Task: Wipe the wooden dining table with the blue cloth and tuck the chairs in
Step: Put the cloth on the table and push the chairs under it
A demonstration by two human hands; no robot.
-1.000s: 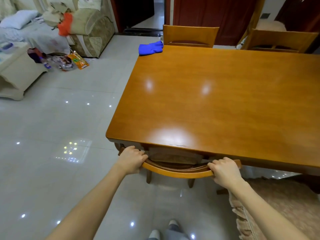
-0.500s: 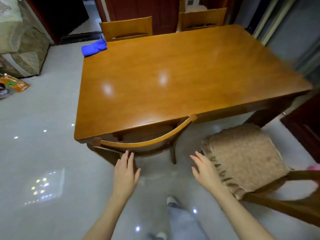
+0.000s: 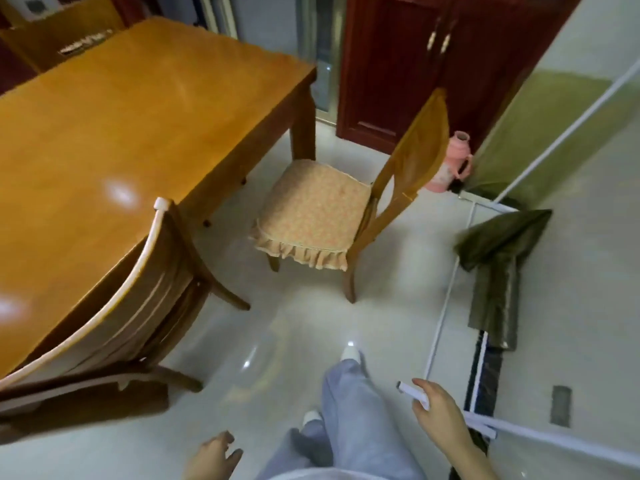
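**Both hands off; one chair in, one chair out**

Counts: 1 bench (image 3: pixel 104 133), 3 chairs, 2 hands, 1 pink flask (image 3: pixel 450 161), 2 pale handles on the red cabinet (image 3: pixel 398 81).

Near chair (image 3: pixel 104 323): tucked in, seat under the bench top. Its curved top rail lies close along the bench's near edge, long axis parallel to that edge.

Cushioned chair (image 3: pixel 311 209): stands on the floor (image 3: pixel 294 341) just beside the bench's corner leg, wholly outside the top. Its back is on the side away from the bench and the seat faces the bench.

Far chair (image 3: pixel 27 46): only the back shows, at the bench's far side.

Left hand (image 3: pixel 213 455): low in frame, fingers loosely curled, grasping nothing.

Right hand (image 3: pixel 440 414): released, fingers relaxed. A white strip crosses behind it; contact cannot be told.

The flask stands by the cabinet, behind the cushioned chair's back. A green cloth (image 3: pixel 498 258) hangs at right.
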